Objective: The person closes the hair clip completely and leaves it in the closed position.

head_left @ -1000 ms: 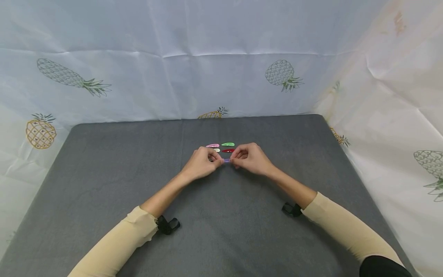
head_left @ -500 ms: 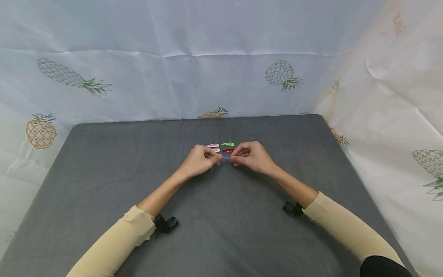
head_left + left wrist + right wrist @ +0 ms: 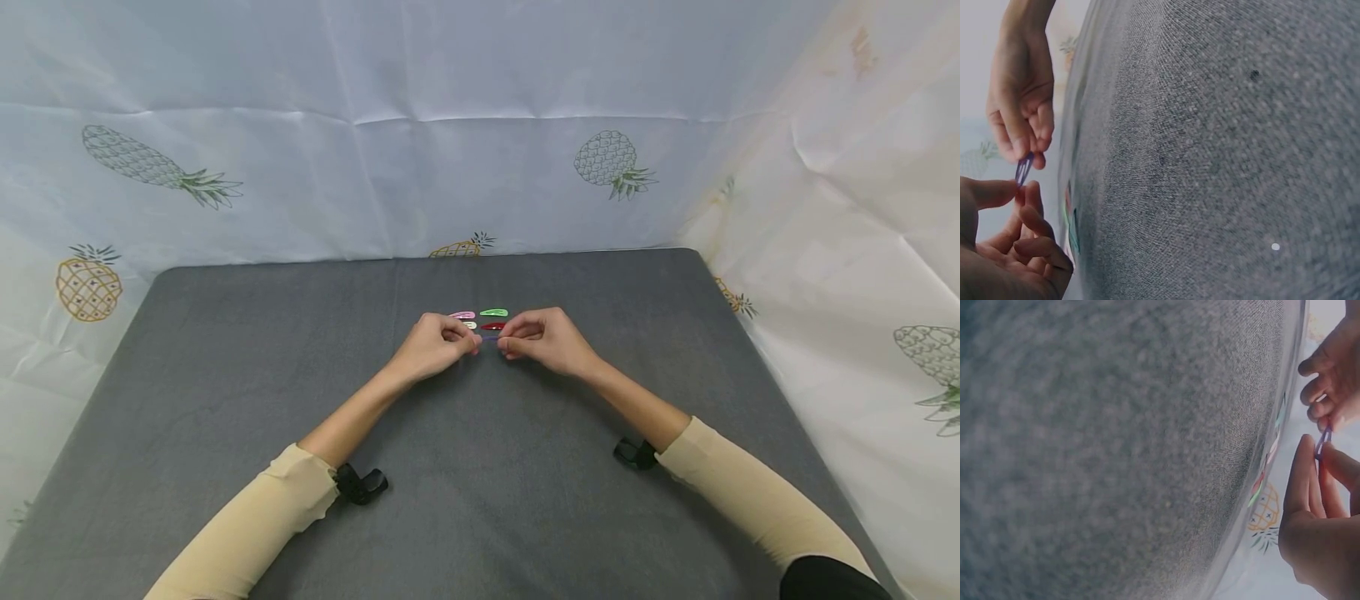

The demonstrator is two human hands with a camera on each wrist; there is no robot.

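A small purple snap hair clip (image 3: pixel 1024 169) is stretched between both hands, raised above the table in the wrist views. My left hand (image 3: pixel 433 347) pinches one end between thumb and fingertips. The other end is pinched by my right hand (image 3: pixel 549 342). In the head view only a thin purple strip of the clip shows between the fingertips. Just behind the hands lie a red hair clip (image 3: pixel 492 327), a green hair clip (image 3: pixel 494 312), a pink hair clip (image 3: pixel 463 315) and a cream hair clip (image 3: pixel 470 325), the last partly hidden by my left hand.
The clips lie on a dark grey cloth-covered table (image 3: pixel 480 467). Behind and beside it hangs a white curtain (image 3: pixel 480 167) printed with pineapples. Black straps (image 3: pixel 362 485) sit at the cuffs of both cream sleeves.
Both hands have moved slightly away from the body with the purple hair clip. The clip has turned, from its flat face to a thin edge in the head view.
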